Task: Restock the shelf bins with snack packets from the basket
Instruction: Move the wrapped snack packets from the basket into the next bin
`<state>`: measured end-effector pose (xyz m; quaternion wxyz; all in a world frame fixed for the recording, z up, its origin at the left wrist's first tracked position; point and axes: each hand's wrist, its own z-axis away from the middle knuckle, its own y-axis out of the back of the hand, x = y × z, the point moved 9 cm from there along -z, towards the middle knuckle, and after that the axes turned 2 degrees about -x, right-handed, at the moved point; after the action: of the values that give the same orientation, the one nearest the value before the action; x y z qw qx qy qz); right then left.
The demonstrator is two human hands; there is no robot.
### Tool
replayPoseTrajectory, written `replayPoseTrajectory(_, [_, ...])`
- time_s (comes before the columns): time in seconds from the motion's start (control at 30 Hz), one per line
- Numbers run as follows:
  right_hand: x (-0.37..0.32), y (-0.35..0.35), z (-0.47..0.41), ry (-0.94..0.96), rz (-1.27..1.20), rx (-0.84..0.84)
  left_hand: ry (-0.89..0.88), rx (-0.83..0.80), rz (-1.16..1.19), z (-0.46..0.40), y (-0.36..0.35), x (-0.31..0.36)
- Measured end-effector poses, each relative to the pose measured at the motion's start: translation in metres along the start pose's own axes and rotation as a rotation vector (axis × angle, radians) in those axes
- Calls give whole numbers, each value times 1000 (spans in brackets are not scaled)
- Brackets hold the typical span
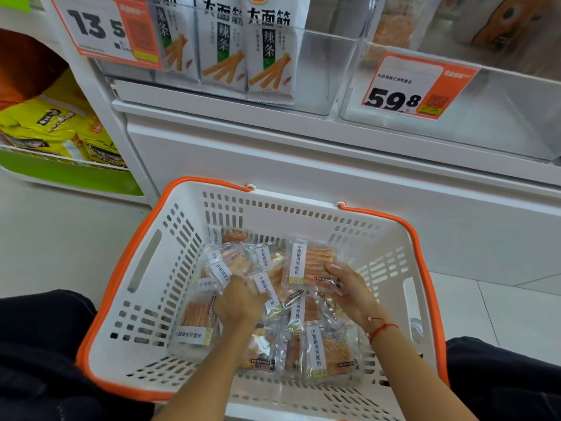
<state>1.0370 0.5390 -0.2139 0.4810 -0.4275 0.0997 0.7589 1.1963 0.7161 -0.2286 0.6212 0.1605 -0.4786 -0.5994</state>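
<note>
In the basket (145, 268), one snack packet (306, 265) in each hand's closed grip.

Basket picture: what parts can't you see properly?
All in the head view:
- Packets: the bottom layer is hidden by the pile and both hands; no count is possible.
- Left hand: its fingertips are buried in packets, so its grip is unclear.
- Right hand covers one packet's corner.
- 13.5 tag: cut off by the top edge, small print blurred.
- 59.8 bin: its contents are blurred behind glare.
</note>
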Motion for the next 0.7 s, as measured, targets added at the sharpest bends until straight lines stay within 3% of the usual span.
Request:
replayPoseTrajectory(0.17, [-4,3,-2,12,22,-48,-19,73,133,4,-10,2])
replayPoseTrajectory(0.37, [3,-7,-1,-23,72,-136,-146,-175,685,9,-4,25])
replayPoseTrajectory(0.53, [5,-17,2,72,156,-82,-45,-383,774,3,-6,26])
replayPoseTrajectory(0.7, [-7,-41,9,175,368,-106,11,-355,942,9,5,34])
